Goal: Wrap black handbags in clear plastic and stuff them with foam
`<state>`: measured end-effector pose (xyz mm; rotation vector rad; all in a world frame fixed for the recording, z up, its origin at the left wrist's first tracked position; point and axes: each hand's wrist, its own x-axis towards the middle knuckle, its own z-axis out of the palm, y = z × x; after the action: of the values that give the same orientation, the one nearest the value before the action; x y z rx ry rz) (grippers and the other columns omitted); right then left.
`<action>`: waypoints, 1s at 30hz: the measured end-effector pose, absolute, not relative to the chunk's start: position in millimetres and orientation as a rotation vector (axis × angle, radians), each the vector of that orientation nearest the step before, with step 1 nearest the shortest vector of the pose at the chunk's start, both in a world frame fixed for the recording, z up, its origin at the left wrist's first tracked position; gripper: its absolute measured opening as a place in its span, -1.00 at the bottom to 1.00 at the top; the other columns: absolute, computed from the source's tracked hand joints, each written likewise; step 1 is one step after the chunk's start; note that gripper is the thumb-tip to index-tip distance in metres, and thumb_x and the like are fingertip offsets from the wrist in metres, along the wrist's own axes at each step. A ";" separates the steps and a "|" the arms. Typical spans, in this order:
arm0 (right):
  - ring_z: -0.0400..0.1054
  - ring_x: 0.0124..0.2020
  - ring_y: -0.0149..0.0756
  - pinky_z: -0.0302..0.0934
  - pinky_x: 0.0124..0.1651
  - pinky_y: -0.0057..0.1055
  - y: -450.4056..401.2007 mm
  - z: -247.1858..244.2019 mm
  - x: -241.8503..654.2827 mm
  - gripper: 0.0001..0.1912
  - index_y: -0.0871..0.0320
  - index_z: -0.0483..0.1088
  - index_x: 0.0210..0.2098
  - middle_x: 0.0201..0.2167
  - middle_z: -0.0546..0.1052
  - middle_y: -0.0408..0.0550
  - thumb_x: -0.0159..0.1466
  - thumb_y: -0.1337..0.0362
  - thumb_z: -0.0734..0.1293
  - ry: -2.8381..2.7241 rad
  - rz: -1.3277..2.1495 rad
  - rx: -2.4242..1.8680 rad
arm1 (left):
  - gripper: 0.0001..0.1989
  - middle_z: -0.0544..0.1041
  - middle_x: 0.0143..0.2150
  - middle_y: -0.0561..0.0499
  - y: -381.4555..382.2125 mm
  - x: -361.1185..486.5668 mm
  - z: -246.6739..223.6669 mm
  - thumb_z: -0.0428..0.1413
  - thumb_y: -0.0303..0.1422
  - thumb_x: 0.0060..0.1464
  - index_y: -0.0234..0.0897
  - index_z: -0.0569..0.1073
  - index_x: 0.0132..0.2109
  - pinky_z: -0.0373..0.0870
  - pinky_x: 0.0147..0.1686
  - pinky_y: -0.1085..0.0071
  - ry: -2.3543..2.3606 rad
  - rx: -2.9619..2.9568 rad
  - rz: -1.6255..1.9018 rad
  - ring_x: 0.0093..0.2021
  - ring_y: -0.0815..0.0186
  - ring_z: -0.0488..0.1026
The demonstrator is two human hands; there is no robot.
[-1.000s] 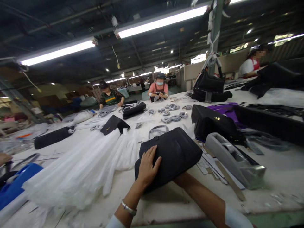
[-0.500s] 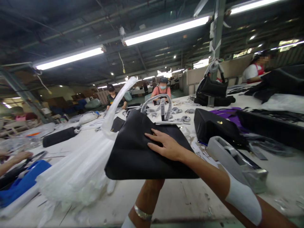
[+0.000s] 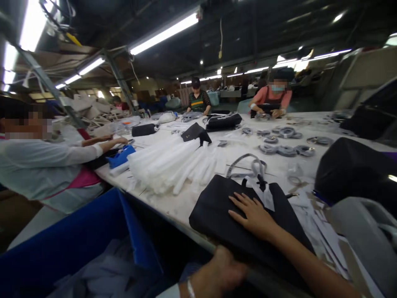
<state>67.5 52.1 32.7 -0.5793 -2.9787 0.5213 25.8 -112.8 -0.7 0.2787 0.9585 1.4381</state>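
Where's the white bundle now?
Head view: the white bundle lies on the table, left of the black bag under the right hand, beside the blue object.

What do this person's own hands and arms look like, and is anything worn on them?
The left hand is ungloved and blurred, with a silvery bracelet at the wrist and a pale sleeve behind it. The right hand is ungloved too; no sleeve shows there.
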 end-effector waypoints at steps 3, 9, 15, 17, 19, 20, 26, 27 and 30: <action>-0.07 0.38 0.07 -0.14 0.32 0.15 47.0 17.7 67.8 -0.25 0.02 0.13 0.33 0.37 0.11 0.00 0.30 -0.24 0.06 -2.933 0.402 -0.558 | -0.51 0.59 -0.20 -0.24 -161.7 10.4 0.9 0.05 -0.01 0.15 -0.40 0.56 -0.16 0.42 -0.27 0.35 0.925 0.206 1.179 -0.22 0.17 0.54; 0.02 0.34 0.07 -0.07 0.31 0.12 44.7 4.6 67.8 -0.28 0.06 0.21 0.30 0.33 0.19 0.04 0.29 -0.20 0.13 -2.824 0.319 -0.486 | -0.63 0.45 -0.56 0.06 -214.4 -79.2 41.5 0.14 -0.08 0.11 -0.34 0.51 -0.36 0.15 -0.63 0.58 1.870 0.418 1.518 -0.62 0.47 0.33; 0.11 0.31 0.04 0.00 0.31 0.09 48.2 0.5 70.1 -0.35 0.02 0.28 0.25 0.29 0.26 -0.01 0.28 -0.15 0.19 -2.758 0.368 -0.426 | -0.63 0.59 -0.20 -0.16 -153.9 -139.3 25.6 0.28 -0.29 0.01 -0.33 0.49 -0.03 0.48 -0.23 0.38 1.664 0.287 1.711 -0.23 0.24 0.56; 0.13 0.30 0.04 0.02 0.31 0.08 47.8 1.1 70.8 -0.37 0.01 0.29 0.24 0.29 0.27 -0.03 0.29 -0.13 0.20 -2.743 0.377 -0.424 | -0.60 0.60 -0.21 -0.13 -141.6 -145.2 18.1 0.31 -0.33 -0.01 -0.33 0.48 -0.02 0.47 -0.17 0.39 1.462 0.232 1.718 -0.24 0.28 0.56; 0.14 0.29 0.04 0.04 0.31 0.07 47.1 2.5 71.0 -0.39 0.00 0.30 0.24 0.29 0.28 -0.05 0.28 -0.12 0.21 -2.739 0.377 -0.434 | -0.63 0.59 -0.23 -0.09 -138.0 -148.1 13.6 0.34 -0.36 -0.06 -0.34 0.50 -0.08 0.46 -0.15 0.44 1.286 0.202 1.739 -0.26 0.33 0.55; 0.14 0.29 0.04 0.05 0.30 0.06 46.8 3.3 70.9 -0.39 0.00 0.31 0.23 0.28 0.29 -0.06 0.28 -0.12 0.22 -2.741 0.377 -0.443 | -0.65 0.59 -0.24 -0.07 -138.4 -149.0 12.3 0.36 -0.38 -0.08 -0.33 0.51 -0.12 0.45 -0.14 0.46 1.225 0.194 1.751 -0.27 0.35 0.54; 0.16 0.28 0.02 0.06 0.31 0.04 46.8 5.3 69.5 -0.39 0.01 0.34 0.21 0.26 0.32 -0.07 0.27 -0.13 0.22 -2.738 0.379 -0.467 | -0.77 0.54 -0.26 0.03 -143.2 -151.4 7.6 0.33 -0.37 -0.02 -0.28 0.46 -0.24 0.46 -0.15 0.45 1.088 -0.010 2.027 -0.27 0.40 0.50; 0.16 0.28 0.02 0.07 0.31 0.04 46.8 5.3 69.6 -0.40 0.00 0.35 0.20 0.25 0.32 -0.07 0.27 -0.12 0.23 -2.732 0.383 -0.465 | -0.78 0.54 -0.25 0.04 -142.6 -151.3 7.2 0.32 -0.36 0.00 -0.26 0.45 -0.23 0.46 -0.14 0.44 1.078 -0.031 2.085 -0.25 0.40 0.50; 0.17 0.28 0.03 0.07 0.31 0.03 46.3 5.5 70.3 -0.42 -0.01 0.36 0.20 0.24 0.34 -0.08 0.27 -0.11 0.24 -2.725 0.399 -0.454 | -0.78 0.54 -0.15 0.04 -140.0 -150.7 7.6 0.27 -0.30 0.06 -0.22 0.45 -0.17 0.45 -0.08 0.41 0.974 0.024 2.149 -0.13 0.37 0.50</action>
<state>70.3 46.3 5.5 -0.4536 -2.7250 0.3988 -150.7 -140.0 7.6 0.0241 0.9743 2.1488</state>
